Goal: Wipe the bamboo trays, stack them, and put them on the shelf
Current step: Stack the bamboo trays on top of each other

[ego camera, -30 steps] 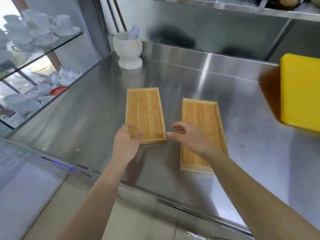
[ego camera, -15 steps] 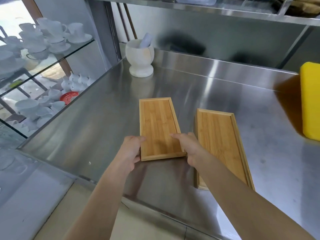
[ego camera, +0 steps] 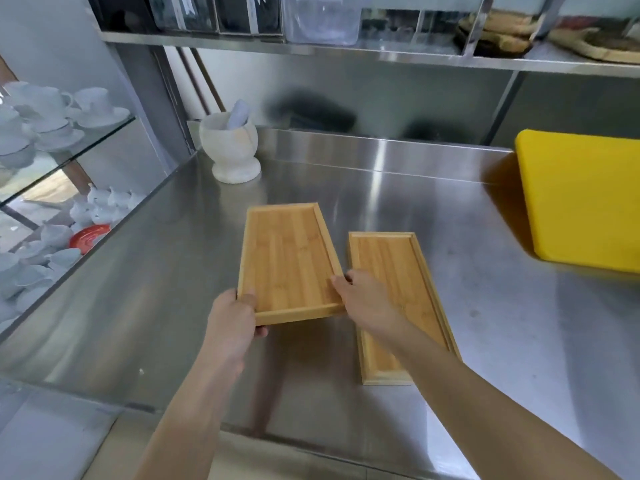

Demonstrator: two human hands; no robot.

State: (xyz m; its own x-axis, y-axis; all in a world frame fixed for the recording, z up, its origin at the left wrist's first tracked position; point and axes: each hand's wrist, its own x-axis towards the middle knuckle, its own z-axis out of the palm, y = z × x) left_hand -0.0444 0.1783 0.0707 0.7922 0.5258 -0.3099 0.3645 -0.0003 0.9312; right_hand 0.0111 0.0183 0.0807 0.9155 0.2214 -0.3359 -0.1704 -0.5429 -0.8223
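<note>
Two rectangular bamboo trays are on the steel counter [ego camera: 145, 299]. The left bamboo tray [ego camera: 287, 261] is raised off the counter at its near end, tilted. My left hand [ego camera: 232, 323] grips its near left corner, thumb on the rim. My right hand [ego camera: 367, 299] holds its near right edge. The right bamboo tray [ego camera: 391, 261] lies flat on the counter, partly covered by my right hand and forearm. A steel shelf [ego camera: 381, 57] runs above the counter at the back.
A white stone mortar with a pestle [ego camera: 232, 147] stands at the back left. A yellow board [ego camera: 585, 199] leans at the right. The shelf carries clear containers [ego camera: 322, 19] and wooden boards [ego camera: 602, 46]. Glass shelves with white cups [ego camera: 52, 123] are at the left.
Both hands reached the left tray, closed on its near end and lifted it off the counter. The view tilted up and the shelf came into sight.
</note>
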